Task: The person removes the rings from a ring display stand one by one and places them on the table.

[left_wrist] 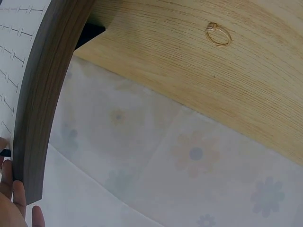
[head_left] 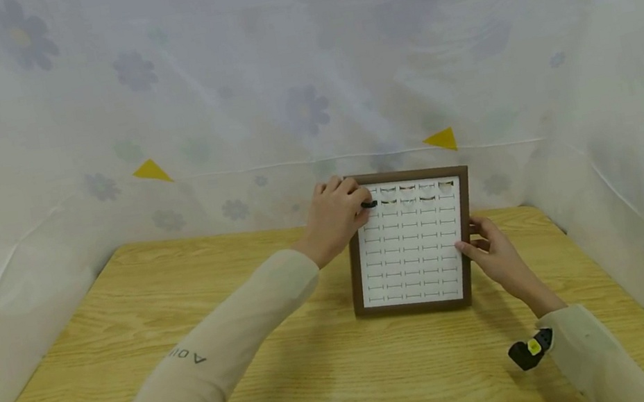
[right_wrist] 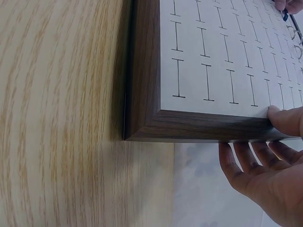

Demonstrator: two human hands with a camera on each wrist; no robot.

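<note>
Table (head_left: 134, 371): wood, with a floral cloth draped behind it. Your work sits at the far edge, so anything you drop there could roll under the cloth.
Tray (head_left: 356, 273): a dark-framed ring board with white slotted rows, propped up at the back of the table. It could tip or slide if you press hard on its top row.
Right hand (head_left: 494, 251): fingers straight, thumb on the frame's right edge, bracing it. If you loosen this, the tray may shift.
Left hand (head_left: 334, 217): fingers curled at the top-left slots, pinching a small dark piece (head_left: 369, 205). It could slip and fall.
Ring (left_wrist: 218, 35): gold, lying loose on the table behind the tray, easy to knock away.
</note>
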